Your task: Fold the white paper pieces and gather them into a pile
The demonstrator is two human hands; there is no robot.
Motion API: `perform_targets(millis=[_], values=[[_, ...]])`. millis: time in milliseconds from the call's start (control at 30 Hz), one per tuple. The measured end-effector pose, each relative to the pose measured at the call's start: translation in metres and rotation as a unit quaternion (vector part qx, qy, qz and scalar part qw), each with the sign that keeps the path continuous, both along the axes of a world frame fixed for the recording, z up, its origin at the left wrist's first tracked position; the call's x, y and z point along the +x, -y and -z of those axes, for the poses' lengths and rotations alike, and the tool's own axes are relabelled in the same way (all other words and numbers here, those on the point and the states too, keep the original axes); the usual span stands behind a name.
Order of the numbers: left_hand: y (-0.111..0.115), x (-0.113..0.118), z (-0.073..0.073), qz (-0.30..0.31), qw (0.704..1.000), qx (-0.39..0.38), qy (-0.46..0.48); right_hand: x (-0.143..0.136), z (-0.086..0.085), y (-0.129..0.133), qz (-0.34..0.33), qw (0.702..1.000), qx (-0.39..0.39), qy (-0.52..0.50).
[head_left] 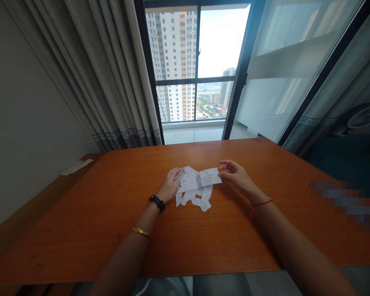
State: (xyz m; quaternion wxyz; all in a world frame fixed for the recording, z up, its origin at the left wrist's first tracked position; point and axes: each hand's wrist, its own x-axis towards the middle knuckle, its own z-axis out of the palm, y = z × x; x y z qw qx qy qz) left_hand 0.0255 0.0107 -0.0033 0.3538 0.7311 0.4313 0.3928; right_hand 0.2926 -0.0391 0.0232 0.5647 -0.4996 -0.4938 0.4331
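A loose pile of cut and folded white paper pieces (189,181) lies on the brown wooden table in front of me. At the pile's left side is my left hand (170,185), its fingers closed on the edge of some of the paper pieces. My right hand (234,174) pinches the right edge of a creased, folded piece of paper (210,176) between thumb and fingers. That piece overlaps the right part of the pile. Several angular scraps (202,202) stick out at the near side. The lower layers of the pile are hidden.
The wooden table (111,213) reaches toward a glass door and window (197,78). White paper strips (77,166) lie at the far left. A grey curtain (117,82) hangs beyond the table. At the right are a blurred-out patch (351,205) and a fan (365,117).
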Motion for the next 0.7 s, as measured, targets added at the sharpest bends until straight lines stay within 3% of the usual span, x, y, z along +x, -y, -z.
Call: perform_targets(millis=[200, 333, 500, 700], values=[[-0.003, 0.0, 0.0, -0.038, 0.993, -0.024, 0.107, -0.022, 0.015, -0.004, -0.002, 1.0, -0.022, 0.013], [0.005, 0.002, -0.006, -0.034, 0.99, 0.018, 0.135, -0.032, 0.026, -0.006, -0.003, 0.999, -0.024, 0.032], [0.02, 0.004, -0.015, 0.085, 0.992, 0.098, -0.006, -0.032, 0.034, -0.01, -0.039, 0.989, -0.017, 0.138], [0.021, 0.0, -0.01, 0.088, 0.978, 0.047, -0.183, -0.022, 0.039, -0.022, 0.028, 0.95, -0.004, 0.312]])
